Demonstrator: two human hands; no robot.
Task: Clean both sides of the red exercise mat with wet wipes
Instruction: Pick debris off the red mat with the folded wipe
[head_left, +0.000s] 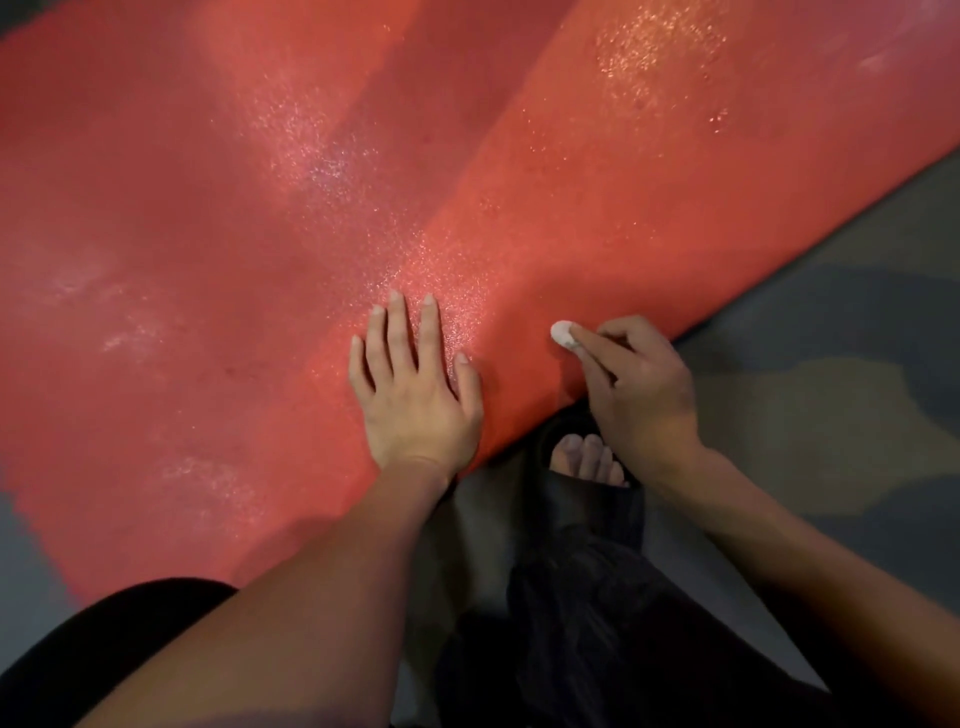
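The red exercise mat (260, 218) lies flat on the floor; left hand (415, 395) presses it, fingers straight, near its near edge. Right hand (639, 395) pinches a balled wet wipe (562, 333): scrub in short overlapping strokes, holding the mat steady

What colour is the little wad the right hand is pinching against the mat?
White, a small balled wipe at the right hand's fingertips, clearest in the head view.

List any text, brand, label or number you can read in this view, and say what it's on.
None. No readable text shows anywhere.
Red mat: plain textured surface with wet sheen, no logo or print.
Wet wipe, wadded small in the right hand: blank white.
Left hand, flat on the mat: nothing written.
Floor: mottled, no markings.
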